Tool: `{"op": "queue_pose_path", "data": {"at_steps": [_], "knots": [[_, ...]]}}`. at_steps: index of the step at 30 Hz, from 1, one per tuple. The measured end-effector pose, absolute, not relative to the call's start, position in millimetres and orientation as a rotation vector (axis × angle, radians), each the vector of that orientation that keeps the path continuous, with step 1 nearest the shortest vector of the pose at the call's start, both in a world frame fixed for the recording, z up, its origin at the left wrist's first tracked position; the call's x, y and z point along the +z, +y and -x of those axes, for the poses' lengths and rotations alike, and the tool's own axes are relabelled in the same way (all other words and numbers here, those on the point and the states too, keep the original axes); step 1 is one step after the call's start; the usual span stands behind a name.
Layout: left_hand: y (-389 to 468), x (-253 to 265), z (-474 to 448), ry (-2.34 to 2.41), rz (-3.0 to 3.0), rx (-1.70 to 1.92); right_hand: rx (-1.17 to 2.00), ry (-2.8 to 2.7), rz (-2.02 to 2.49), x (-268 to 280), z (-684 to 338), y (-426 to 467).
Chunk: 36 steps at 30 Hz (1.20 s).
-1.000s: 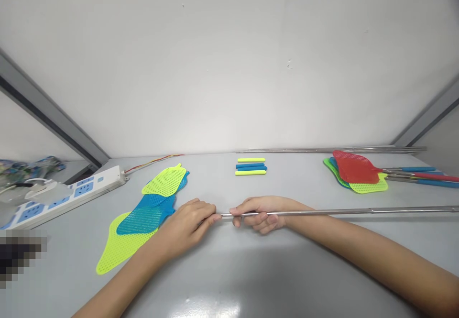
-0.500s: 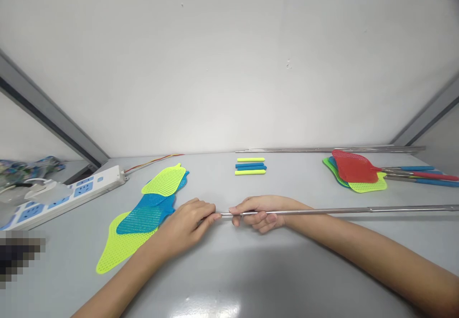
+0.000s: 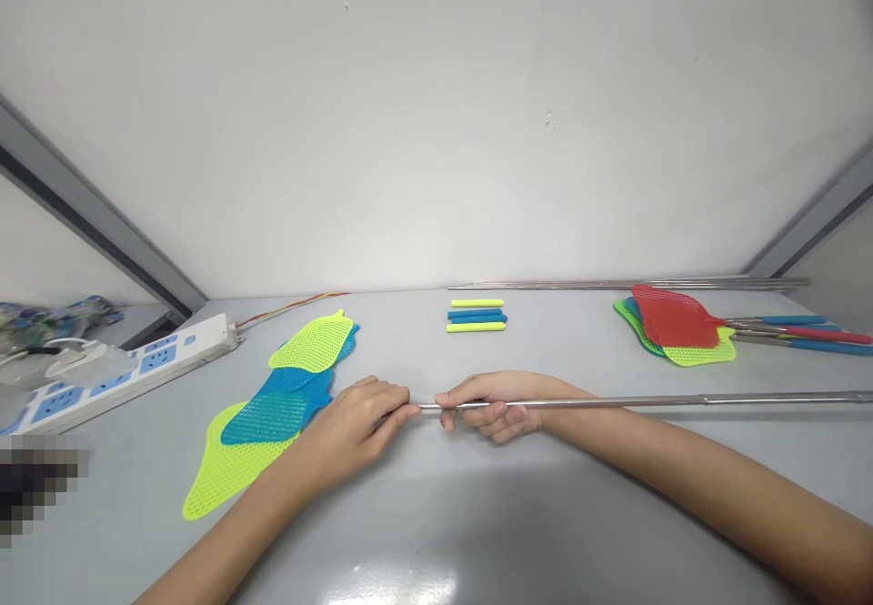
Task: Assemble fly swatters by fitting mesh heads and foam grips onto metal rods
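A long silver telescopic rod [image 3: 655,401] runs from the middle of the table past the right edge of the view. My left hand [image 3: 372,418] is closed around its thin left tip, so the very end is hidden. Just to the right, my right hand [image 3: 491,407] grips the rod between thumb and fingers. Beside my left wrist lie loose fly swatter heads: a small-looking yellow one [image 3: 314,343], a blue one [image 3: 269,409] and a larger yellow one [image 3: 218,473], with more blue beneath.
Several yellow and blue handle sleeves [image 3: 476,316] lie behind my hands. More silver rods [image 3: 587,285] rest along the wall. Fly swatters with a red head [image 3: 678,317] on top are stacked at right. A power strip [image 3: 150,364] stands at left.
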<state>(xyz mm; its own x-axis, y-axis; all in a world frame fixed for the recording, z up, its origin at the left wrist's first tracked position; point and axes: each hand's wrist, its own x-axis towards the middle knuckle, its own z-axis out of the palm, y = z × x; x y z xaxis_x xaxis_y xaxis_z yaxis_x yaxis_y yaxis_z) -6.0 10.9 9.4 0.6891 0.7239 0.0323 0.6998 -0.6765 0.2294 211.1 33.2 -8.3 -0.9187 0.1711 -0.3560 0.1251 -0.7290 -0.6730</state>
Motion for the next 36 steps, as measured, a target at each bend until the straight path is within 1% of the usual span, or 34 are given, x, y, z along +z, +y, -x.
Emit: {"op": "queue_pose_path", "data": {"at_steps": [9,18,27,36], "knots": [[9,9,5,1.175,-2.698,0.115,2.813,-1.164,0.666,-8,-212,32],[4,7,2,1.131,-2.746,0.16,2.776,-1.275,0.734,-2,-210,28],[2,4,0,1.098,-2.761,0.086,2.736,-1.331,0.778,-2,-206,24],[-1,5,-1,1.067,-2.744,0.055,2.705,-1.42,0.741,-1,-204,21]]}}
